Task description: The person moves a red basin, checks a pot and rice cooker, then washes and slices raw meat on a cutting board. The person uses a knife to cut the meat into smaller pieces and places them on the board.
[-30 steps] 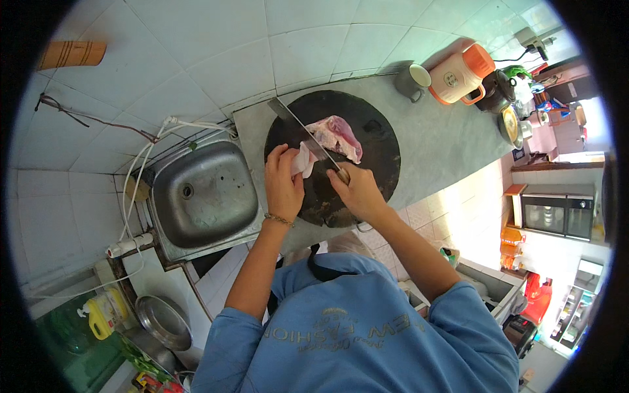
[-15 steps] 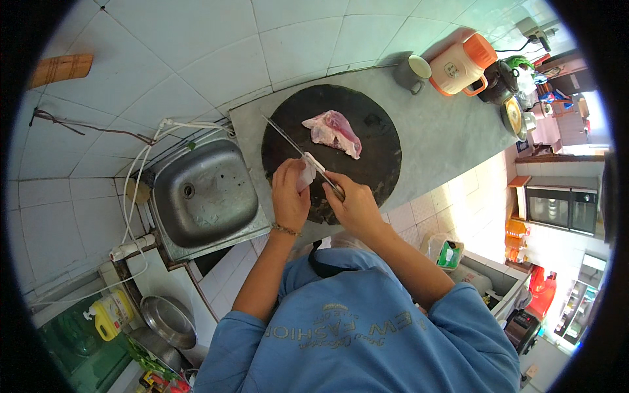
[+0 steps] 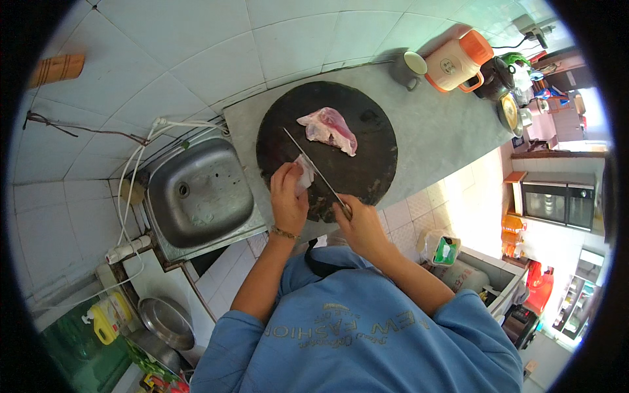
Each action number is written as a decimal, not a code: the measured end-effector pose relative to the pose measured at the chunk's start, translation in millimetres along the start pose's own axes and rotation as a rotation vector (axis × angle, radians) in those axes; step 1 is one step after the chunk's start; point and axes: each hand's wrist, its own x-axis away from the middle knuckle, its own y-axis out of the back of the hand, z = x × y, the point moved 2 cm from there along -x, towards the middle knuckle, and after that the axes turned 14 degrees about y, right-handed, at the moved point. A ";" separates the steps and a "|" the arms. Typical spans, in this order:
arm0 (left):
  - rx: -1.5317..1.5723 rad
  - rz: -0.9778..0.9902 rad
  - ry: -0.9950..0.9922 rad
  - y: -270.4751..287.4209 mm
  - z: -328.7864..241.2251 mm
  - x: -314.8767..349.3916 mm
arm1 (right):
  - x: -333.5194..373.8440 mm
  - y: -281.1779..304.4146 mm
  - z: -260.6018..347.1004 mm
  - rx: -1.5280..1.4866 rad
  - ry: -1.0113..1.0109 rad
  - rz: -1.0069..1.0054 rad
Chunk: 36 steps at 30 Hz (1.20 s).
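A knife (image 3: 325, 182) is gripped by its handle in my right hand (image 3: 362, 226), its thin blade slanting up and left over the round dark chopping board (image 3: 373, 171). My left hand (image 3: 288, 200) has its fingers closed on a crumpled white tissue (image 3: 305, 174), close to the left side of the blade. Whether the tissue touches the blade I cannot tell. Beyond the knife tip, a raw piece of pinkish meat (image 3: 329, 130) with pale fat lies on the upper part of the board.
The board lies on a grey counter (image 3: 436, 134), with a steel sink (image 3: 200, 193) at its left. At the back right stand a grey mug (image 3: 411, 69), a cream and orange thermos jug (image 3: 455, 63) and a dark pot (image 3: 496, 77). A tiled wall (image 3: 282, 39) rises behind.
The tissue was folded over the blade and is now on its left side. My right hand has drawn the knife down and right; the meat stays on the board.
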 end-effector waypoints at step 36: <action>0.019 0.018 0.197 -40.9 28.4 11.3 | 17.9 -22.1 -32.6 0.388 0.084 0.157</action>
